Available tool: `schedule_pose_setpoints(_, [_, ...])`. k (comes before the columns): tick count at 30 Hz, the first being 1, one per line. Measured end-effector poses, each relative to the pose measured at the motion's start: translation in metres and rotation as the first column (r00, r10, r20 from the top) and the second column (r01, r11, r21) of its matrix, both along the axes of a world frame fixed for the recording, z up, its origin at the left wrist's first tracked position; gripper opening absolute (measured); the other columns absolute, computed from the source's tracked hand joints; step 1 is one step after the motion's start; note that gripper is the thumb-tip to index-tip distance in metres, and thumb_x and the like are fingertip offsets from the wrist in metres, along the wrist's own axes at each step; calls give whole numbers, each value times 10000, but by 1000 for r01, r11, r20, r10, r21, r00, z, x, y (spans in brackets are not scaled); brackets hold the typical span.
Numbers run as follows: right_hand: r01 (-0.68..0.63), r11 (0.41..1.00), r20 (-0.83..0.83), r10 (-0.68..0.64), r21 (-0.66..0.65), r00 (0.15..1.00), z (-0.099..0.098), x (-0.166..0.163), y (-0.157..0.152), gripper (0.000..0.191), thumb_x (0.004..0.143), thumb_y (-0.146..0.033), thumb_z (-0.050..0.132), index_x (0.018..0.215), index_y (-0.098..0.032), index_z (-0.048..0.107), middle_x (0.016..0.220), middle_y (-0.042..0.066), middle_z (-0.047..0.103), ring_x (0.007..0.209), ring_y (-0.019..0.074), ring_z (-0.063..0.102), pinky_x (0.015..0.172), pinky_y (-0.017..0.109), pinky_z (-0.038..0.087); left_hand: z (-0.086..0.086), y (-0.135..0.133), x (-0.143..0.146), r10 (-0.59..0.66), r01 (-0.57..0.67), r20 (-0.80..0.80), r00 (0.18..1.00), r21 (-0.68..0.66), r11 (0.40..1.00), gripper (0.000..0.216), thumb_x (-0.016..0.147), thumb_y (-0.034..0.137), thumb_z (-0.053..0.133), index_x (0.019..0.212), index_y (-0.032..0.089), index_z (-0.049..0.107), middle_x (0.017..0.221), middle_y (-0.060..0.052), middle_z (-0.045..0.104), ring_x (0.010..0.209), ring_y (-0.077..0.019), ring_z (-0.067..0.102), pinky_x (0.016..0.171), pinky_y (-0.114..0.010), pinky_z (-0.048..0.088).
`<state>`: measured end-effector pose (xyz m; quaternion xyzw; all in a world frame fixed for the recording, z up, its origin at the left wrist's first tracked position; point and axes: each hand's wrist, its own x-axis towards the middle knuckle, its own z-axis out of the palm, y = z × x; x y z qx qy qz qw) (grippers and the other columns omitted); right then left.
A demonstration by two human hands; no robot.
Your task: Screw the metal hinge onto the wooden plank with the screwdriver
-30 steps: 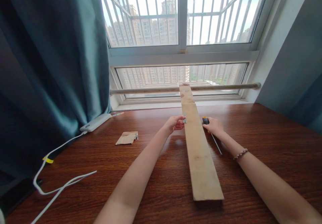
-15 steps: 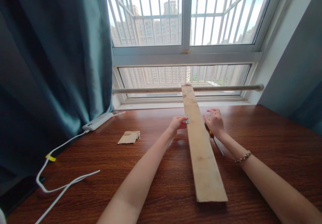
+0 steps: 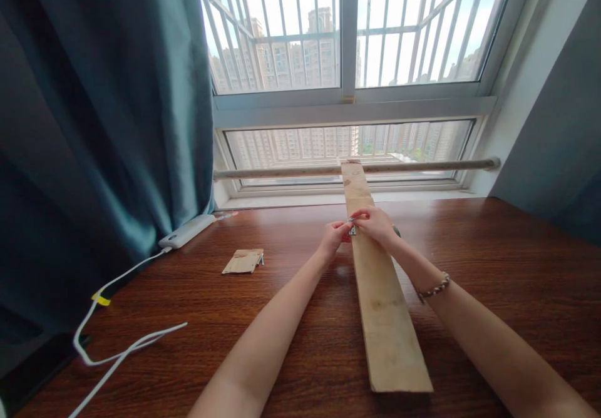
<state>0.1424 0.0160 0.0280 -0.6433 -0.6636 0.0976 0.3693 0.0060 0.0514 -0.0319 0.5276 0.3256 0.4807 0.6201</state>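
Note:
A long pale wooden board (image 3: 387, 305) lies lengthwise before me, its far end at the rail. At its left edge, my left hand (image 3: 334, 238) pinches a small silver metal piece with holes (image 3: 352, 230), like a hinge, against the wood. My right hand (image 3: 374, 223) reaches over the board from the right. Its thumb and fingertips are closed together at the top of the metal piece; anything tiny between them is too small to make out. Just past the right wrist shows the dark end of a tool (image 3: 397, 231), mostly hidden by the arm.
A torn cardboard piece (image 3: 241, 261) with silver screws (image 3: 262, 258) at its right edge lies on the brown wooden table (image 3: 282, 299). At left are a white power strip (image 3: 188, 231), a white cable (image 3: 117, 349) and a dark curtain (image 3: 107, 124). A rail (image 3: 422, 167) crosses the window.
My right hand has moved left from beside the board to the metal piece, and its fingers have closed there. The left hand keeps its hold. The view has shifted slightly.

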Motion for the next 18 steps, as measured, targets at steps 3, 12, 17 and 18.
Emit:
schedule_pose_setpoints(3, [-23, 1000, -6, 23, -5, 1000, -3, 1, 1, 182, 749, -264, 612, 867, -237, 748, 894, 6, 721, 848, 159, 640, 739, 226, 450, -1, 0, 0, 1, -1, 1, 1000, -10, 1000, 374, 532, 481, 755, 605, 133, 637, 568, -4, 551, 540, -108, 499, 574, -277, 452])
schedule_pose_setpoints(12, [-7, 1000, -28, 7, 20, 1000, -10, 1, 4, 161, 754, -237, 617, 843, -239, 752, 906, 3, 716, 827, 150, 637, 735, 222, 452, -1, -2, 1, -4, 4, 8, 1000, -13, 1000, 342, 541, 460, 740, 592, 148, 609, 527, 21, 509, 472, -77, 435, 486, -233, 360])
schedule_pose_setpoints(17, [8, 1000, -52, -7, 24, 999, -9, 2, 3, 168, 757, -263, 607, 840, -238, 751, 909, 3, 715, 834, 155, 636, 741, 226, 459, 1, -3, 2, -14, 14, -4, 1000, -14, 1000, 337, 546, 464, 726, 565, 166, 570, 465, 36, 470, 414, -68, 383, 449, -234, 304])
schedule_pose_setpoints(18, [6, 1000, -55, -4, 21, 998, -9, 2, 2, 167, 748, -270, 613, 836, -237, 751, 903, 3, 716, 834, 159, 637, 740, 228, 460, 1, -3, 2, -13, 13, -7, 1000, -14, 1000, 339, 545, 466, 725, 563, 167, 566, 466, 36, 469, 413, -67, 379, 448, -235, 300])
